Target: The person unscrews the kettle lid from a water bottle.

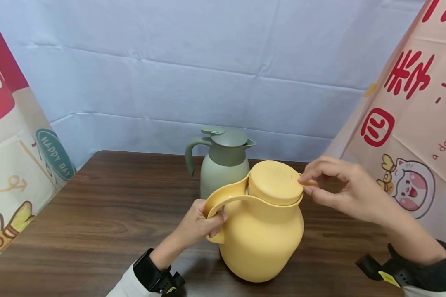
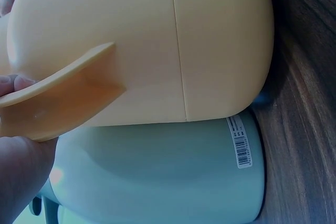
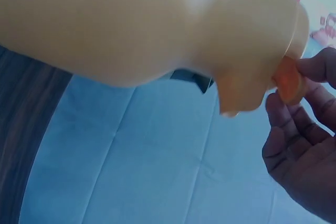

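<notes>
A yellow thermos jug (image 1: pixel 262 239) stands near the table's front, its round lid (image 1: pixel 275 181) in place on top. My left hand (image 1: pixel 202 220) grips its loop handle (image 1: pixel 228 192); in the left wrist view the fingers and thumb wrap the handle's lower part (image 2: pixel 63 98). On the spout side, my right hand (image 1: pixel 342 187) pinches a small tab on the lid between thumb and fingers. The right wrist view shows that tab (image 3: pixel 289 80) close up, just above the spout (image 3: pixel 241 93). Whether the jug's base fully touches the table is hard to tell.
Behind the yellow jug stands a green thermos jug (image 1: pixel 224 167), partly hidden, its handle to the left. It bears a barcode label (image 2: pixel 240 142). The dark wooden table (image 1: pixel 107 214) ends at a pale cloth backdrop (image 1: pixel 163 82). Printed cloths (image 1: pixel 412 136) hang at both sides.
</notes>
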The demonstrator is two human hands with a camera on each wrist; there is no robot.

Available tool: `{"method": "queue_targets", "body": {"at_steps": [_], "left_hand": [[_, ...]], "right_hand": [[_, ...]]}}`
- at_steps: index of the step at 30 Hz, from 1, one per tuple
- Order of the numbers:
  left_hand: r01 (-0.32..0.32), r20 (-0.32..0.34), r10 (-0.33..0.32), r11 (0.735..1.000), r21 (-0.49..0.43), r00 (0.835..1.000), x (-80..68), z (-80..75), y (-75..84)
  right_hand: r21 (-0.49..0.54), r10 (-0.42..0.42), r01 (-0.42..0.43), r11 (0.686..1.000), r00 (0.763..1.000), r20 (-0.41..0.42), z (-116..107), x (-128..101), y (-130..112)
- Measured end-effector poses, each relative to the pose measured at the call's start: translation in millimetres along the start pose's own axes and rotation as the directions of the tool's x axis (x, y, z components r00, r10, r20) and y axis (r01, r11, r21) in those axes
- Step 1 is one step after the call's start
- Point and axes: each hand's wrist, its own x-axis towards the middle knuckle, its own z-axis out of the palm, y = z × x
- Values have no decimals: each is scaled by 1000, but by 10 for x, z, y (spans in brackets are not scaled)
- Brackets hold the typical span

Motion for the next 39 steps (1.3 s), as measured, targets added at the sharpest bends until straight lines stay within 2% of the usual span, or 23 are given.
{"method": "queue_targets", "body": {"at_steps": [6, 12, 17, 20, 23, 29, 33, 39], "left_hand": [[6, -11, -6, 1000, 7, 1000, -3, 6, 0], [5, -10, -5, 1000, 8, 1000, 3, 1, -13], [5, -15, -5, 1000, 15, 1000, -1, -2, -10], [1, -11, -1, 1000, 19, 1000, 3, -2, -11], [0, -7, 0, 1000, 16, 1000, 5, -2, -17], [2, -6, -2, 1000, 7, 1000, -4, 1, -29], [7, -12, -7, 1000, 3, 1000, -12, 6, -36], [14, -17, -13, 1000, 12, 1000, -9, 4, -23]], "right_hand": [[43, 16, -17, 999, 1000, 23, -22, 50, 165], [82, 70, -73, 994, 997, 44, -40, 49, 184], [65, 41, -45, 997, 998, 53, -45, 65, 194], [58, 27, -33, 998, 994, 110, -82, 86, 185], [63, 48, -62, 996, 978, 205, -142, 124, 163], [21, 129, -148, 989, 913, 387, -264, 227, 93], [-30, 164, -167, 985, 885, 436, -296, 286, 47], [-27, 172, -181, 983, 864, 472, -235, 410, -13]]}}
